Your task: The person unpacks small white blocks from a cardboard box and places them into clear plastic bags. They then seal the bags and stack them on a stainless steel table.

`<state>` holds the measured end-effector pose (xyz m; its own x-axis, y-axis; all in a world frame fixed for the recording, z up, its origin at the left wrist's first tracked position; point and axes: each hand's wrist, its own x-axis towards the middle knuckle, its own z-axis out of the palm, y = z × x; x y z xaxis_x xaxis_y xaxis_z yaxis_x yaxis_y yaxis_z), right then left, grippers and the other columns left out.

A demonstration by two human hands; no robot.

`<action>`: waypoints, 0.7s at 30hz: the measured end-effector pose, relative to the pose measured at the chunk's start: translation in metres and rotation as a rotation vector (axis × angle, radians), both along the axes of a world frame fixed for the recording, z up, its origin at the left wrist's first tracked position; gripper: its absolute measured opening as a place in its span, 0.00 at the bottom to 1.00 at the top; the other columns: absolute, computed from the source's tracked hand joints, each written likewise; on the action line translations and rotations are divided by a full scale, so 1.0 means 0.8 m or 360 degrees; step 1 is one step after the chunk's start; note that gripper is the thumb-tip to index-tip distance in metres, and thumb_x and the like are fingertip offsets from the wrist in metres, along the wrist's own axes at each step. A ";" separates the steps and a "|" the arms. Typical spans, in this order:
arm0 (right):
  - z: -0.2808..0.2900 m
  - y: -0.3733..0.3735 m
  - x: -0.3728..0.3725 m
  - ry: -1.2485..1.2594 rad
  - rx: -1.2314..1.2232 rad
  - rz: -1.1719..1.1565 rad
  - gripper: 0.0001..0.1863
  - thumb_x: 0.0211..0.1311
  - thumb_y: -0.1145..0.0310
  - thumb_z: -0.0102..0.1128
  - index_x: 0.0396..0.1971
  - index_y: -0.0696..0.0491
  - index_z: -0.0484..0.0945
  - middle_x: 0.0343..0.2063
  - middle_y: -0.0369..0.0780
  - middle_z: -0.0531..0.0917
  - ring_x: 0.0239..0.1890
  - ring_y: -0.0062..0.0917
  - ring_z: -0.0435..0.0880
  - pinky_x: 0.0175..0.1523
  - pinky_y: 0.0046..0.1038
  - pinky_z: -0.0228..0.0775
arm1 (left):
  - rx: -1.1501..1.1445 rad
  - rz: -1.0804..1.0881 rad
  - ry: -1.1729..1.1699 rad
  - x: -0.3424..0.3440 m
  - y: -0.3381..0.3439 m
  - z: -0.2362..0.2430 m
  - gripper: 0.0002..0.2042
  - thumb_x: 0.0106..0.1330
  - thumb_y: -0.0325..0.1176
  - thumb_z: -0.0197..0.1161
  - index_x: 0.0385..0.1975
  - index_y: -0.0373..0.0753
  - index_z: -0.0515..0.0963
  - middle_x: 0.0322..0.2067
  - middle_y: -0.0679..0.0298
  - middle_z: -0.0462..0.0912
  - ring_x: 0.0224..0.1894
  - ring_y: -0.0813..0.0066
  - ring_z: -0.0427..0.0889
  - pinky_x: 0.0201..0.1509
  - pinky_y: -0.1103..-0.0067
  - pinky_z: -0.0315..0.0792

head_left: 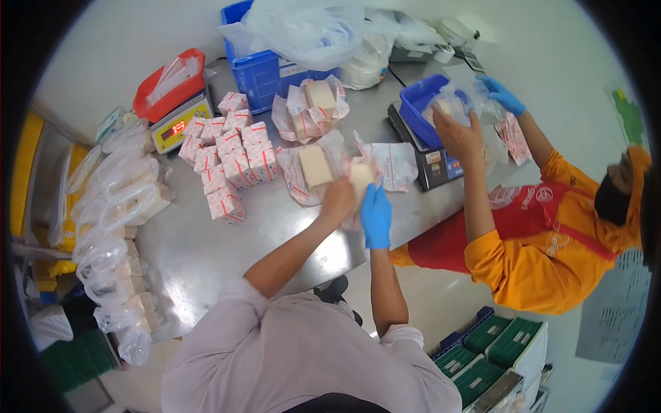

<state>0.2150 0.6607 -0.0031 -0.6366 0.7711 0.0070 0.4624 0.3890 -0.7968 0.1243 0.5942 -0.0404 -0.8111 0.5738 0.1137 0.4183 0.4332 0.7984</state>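
Note:
My left hand (338,200), bare, and my right hand (376,215), in a blue glove, both grip a pale tan block in a clear printed wrapper (362,174) above the steel table (200,255). Just left of it lies an open wrapper with another tan block (315,166). More unwrapped blocks (313,104) sit farther back. A cluster of several wrapped white-and-red packets (231,155) stands to the left.
A co-worker in orange with a red apron (544,234) handles a bag over a blue tray on a scale (430,141). A second scale with a red tray (175,113), a blue crate (265,69), clear bags along the left edge (113,220), green boxes (496,347) on the floor.

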 end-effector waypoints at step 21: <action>-0.056 0.020 -0.080 0.0911 -0.0715 -0.0203 0.19 0.71 0.65 0.49 0.51 0.66 0.75 0.45 0.42 0.81 0.51 0.24 0.77 0.60 0.27 0.65 | 0.0225 0.1347 0.0633 -0.068 -0.263 0.010 0.26 0.54 0.34 0.70 0.53 0.36 0.71 0.48 0.53 0.75 0.51 0.55 0.75 0.57 0.67 0.67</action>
